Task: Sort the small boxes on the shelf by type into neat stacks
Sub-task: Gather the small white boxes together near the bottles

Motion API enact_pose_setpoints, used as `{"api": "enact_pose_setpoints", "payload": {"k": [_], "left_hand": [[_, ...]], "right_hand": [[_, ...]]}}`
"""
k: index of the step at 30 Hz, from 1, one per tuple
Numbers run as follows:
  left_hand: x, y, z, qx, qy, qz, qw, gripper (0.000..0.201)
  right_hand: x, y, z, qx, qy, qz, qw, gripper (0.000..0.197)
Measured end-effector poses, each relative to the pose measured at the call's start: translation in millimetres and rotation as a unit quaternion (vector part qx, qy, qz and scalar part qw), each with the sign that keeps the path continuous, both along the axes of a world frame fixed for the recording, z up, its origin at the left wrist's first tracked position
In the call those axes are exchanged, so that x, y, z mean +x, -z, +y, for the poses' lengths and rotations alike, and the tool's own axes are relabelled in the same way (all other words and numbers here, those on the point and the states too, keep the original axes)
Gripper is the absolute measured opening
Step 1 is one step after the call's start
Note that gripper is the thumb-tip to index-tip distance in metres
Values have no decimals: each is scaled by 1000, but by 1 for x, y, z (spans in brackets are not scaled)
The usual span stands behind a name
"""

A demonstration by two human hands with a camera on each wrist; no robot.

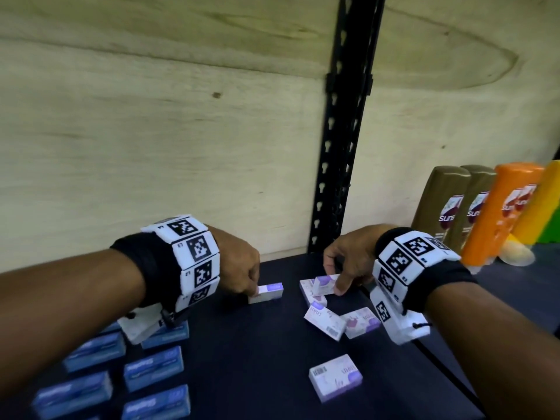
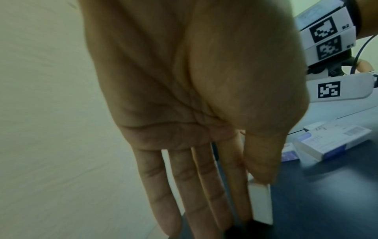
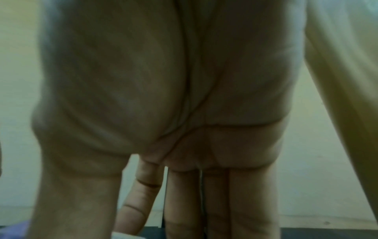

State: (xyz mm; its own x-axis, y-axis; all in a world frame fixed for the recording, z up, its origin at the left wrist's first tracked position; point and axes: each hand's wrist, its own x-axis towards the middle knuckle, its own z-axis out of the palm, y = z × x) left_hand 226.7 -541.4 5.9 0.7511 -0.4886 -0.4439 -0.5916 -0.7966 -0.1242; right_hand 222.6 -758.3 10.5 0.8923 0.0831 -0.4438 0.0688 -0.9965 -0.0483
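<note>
Small boxes point(image 1: 266, 293) under both hands point(image 1: 239, 268)

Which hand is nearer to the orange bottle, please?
Right. The right hand is just left of the orange bottle; the left hand lies much farther left.

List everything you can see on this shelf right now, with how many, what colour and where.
blue boxes: at least seven, blue, front left of the shelf, in rows
white-and-purple boxes: about six, white with purple, middle and right, scattered
brown bottles: two, brown, back right
orange bottle: one, orange, right of the brown ones
shelf: one, dark, with a black upright post behind
left hand: pinches one white-and-purple box
right hand: pinches another, further right
</note>
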Motion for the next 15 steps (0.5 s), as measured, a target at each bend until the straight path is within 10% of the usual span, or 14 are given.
{"api": "enact_pose_setpoints", "payload": {"k": [15], "left_hand": [[-4, -3, -4, -54, 68, 13, 996, 40]], "right_hand": [[-6, -3, 2, 7, 6, -4, 1000, 34]]}}
